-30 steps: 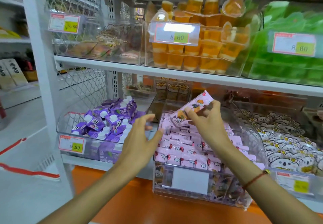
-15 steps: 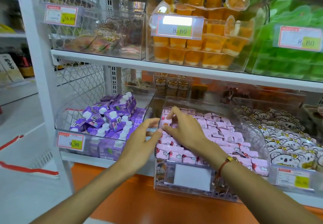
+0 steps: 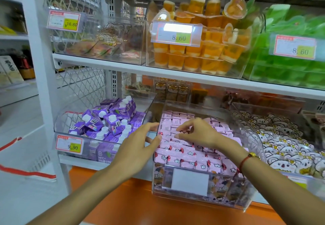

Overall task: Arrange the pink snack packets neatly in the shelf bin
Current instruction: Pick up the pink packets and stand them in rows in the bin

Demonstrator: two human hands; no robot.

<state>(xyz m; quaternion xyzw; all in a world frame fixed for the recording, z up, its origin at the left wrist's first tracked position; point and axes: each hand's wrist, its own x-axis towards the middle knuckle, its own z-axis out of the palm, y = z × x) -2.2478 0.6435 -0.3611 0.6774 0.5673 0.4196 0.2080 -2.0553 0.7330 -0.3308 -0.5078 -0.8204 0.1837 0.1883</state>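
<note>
A clear plastic shelf bin (image 3: pixel 253 133) on the lower shelf is full of pink snack packets (image 3: pixel 190 152) lying in rows. My right hand (image 3: pixel 197 133) is inside the bin, its bent fingers touching the packets near the bin's left side. Whether it pinches one I cannot tell. My left hand (image 3: pixel 137 147) rests against the outside of the bin's left wall, fingers straight, thumb at the rim. A blank white label (image 3: pixel 190 181) is on the bin's front.
Left of it stands a bin of purple drink cartons (image 3: pixel 109 119) with a 9.90 tag. To the right is a bin of white koala-print packets (image 3: pixel 284 144). The upper shelf (image 3: pixel 158 73) carries orange jelly cups (image 3: pixel 202 49) and green jelly cups (image 3: pixel 288 66).
One second ago my right hand held a pink packet above the bin. It has come down into the bin's left side and the packet lies among the others. My left hand stayed at the wall.
</note>
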